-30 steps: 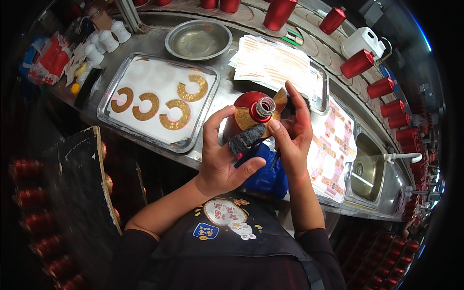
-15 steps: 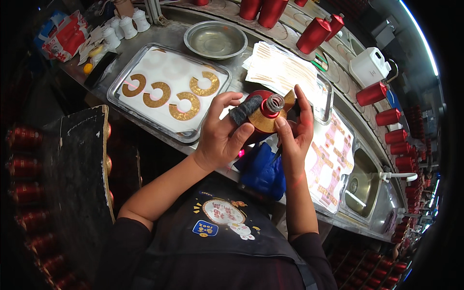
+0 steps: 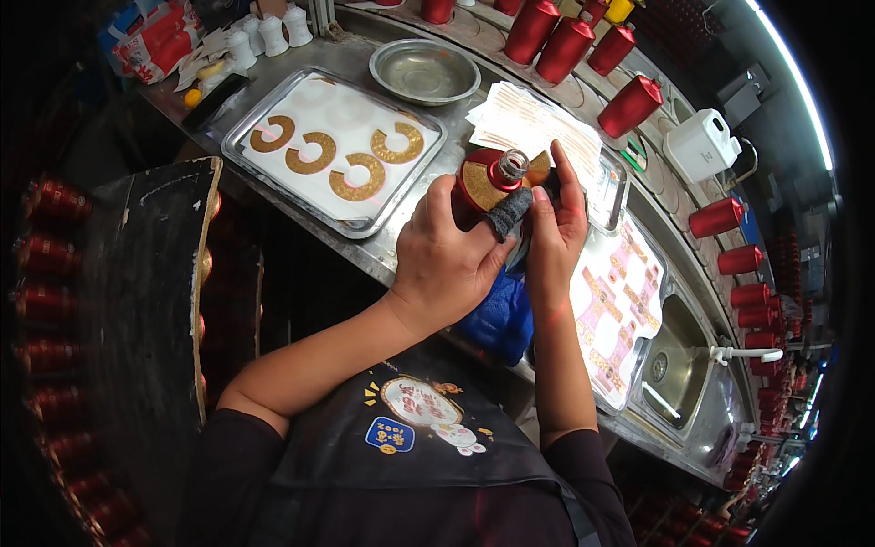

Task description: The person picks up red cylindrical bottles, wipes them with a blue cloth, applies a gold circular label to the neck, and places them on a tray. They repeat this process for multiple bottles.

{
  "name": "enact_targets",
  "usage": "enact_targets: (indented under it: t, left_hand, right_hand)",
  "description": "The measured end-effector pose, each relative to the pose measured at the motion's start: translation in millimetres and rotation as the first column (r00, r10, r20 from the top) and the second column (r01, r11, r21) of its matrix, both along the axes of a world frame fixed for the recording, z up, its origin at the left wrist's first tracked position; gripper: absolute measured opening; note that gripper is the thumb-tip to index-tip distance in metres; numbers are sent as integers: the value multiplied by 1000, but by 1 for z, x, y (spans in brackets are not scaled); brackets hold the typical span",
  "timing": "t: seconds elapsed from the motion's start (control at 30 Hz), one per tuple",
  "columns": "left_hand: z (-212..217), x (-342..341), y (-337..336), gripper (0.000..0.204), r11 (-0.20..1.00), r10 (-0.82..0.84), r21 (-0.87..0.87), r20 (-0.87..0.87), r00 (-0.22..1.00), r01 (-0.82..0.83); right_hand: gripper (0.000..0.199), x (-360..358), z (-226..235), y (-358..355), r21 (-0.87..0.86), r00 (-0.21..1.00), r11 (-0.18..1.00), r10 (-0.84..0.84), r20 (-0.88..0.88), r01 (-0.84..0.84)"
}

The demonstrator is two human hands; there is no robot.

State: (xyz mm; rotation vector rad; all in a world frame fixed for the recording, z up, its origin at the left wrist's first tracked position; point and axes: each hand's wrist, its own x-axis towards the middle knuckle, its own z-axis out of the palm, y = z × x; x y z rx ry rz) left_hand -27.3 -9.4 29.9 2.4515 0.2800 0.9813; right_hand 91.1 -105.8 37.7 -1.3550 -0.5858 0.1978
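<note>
A red bottle (image 3: 469, 212) stands between the hands at the near edge of the counter (image 3: 319, 46), mouth upward, a gold label (image 3: 481, 190) curved around its shoulder. The left hand (image 3: 453, 264) is at its near left side, the grey-wrapped finger (image 3: 509, 215) lying over the label by the neck; whether its fingers clamp the bottle I cannot tell. The right hand (image 3: 556, 237) is just right, index raised apart from the thumb, which is beside the label; the other fingers are partly hidden, so their grip is unclear. A blue cloth (image 3: 497, 319) lies nearer. To the left, a tray (image 3: 369, 229) carries gold C-shaped labels (image 3: 358, 178); beyond are a bowl (image 3: 426, 73) and paper strips (image 3: 529, 118). Patterned sheets (image 3: 615, 314) and a sink (image 3: 679, 365) are right.
</note>
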Motion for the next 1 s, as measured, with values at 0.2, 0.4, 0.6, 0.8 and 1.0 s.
enact_targets:
  t: [0.2,0.4,0.6,0.8,1.0]
  left_hand:
    - [4,-7,13,51,974,-98,-192,109,989,118]
    - [-8,33,30,76,932,-146,-324,74,986,162]
    - [4,37,71,93,324,-628,-808,206,751,492]
    - [-5,34,75,98,463,-546,-773,139,827,435]
    - [4,31,77,87,344,-632,-719,298,715,603]
  right_hand:
    - [57,10,-3,-1,73,997,995,62,43,-65]
    - [66,13,-2,2,75,992,994,66,108,-74]
    - [68,9,-6,-11,101,997,992,75,6,-76]
    - [70,-1,0,-12,143,997,989,47,-59,-39]
    - [78,-14,7,-7,19,1000,1000,-8,-31,8]
